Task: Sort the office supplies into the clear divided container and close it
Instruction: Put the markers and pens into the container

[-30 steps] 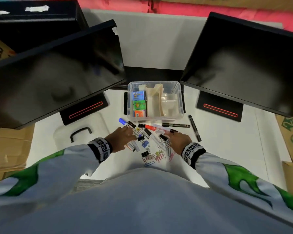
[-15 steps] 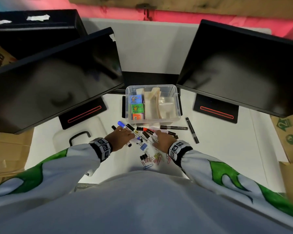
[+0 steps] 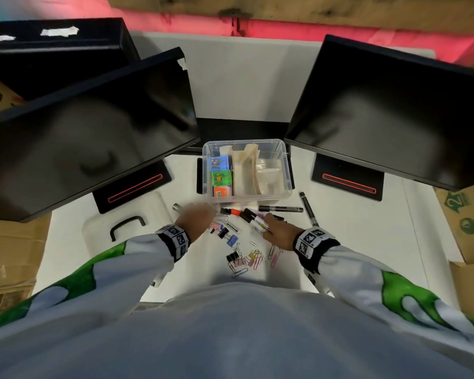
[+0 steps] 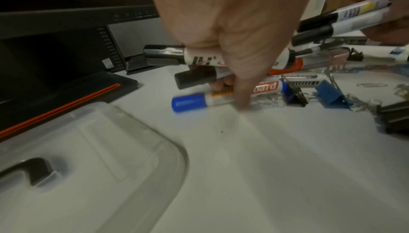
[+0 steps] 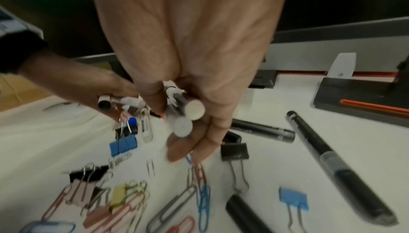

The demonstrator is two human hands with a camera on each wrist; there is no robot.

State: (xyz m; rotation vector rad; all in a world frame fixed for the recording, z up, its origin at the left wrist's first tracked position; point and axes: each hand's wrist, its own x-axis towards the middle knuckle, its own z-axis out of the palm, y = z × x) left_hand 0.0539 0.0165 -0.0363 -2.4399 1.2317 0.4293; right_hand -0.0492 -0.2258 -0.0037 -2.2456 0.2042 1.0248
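Note:
The clear divided container [image 3: 285, 170] stands open, with three coloured boxes [image 3: 220, 175] in its left compartment. Just in front of it my left hand [image 3: 196, 216] grips two black-capped whiteboard markers [image 4: 163, 55]. One of its fingertips touches a blue-capped marker [image 4: 188, 102] lying on the table. My right hand [image 3: 278, 231] grips two more black-capped markers [image 3: 253, 218], held above the table; their white butt ends [image 5: 194, 110] show in the right wrist view. An orange marker [image 3: 234, 212] lies between the hands.
Paper clips and binder clips [image 3: 244, 258] lie scattered near my body. Two black pens [image 3: 281, 209] lie right of the hands. The container's clear lid [image 3: 99, 231] with a black handle rests at the left. Two dark monitors [image 3: 93, 127] overhang both sides.
Both hands have gathered markers off the table. The right hand went left, then back right with two markers lifted. The left hand now covers the blue marker in the head view.

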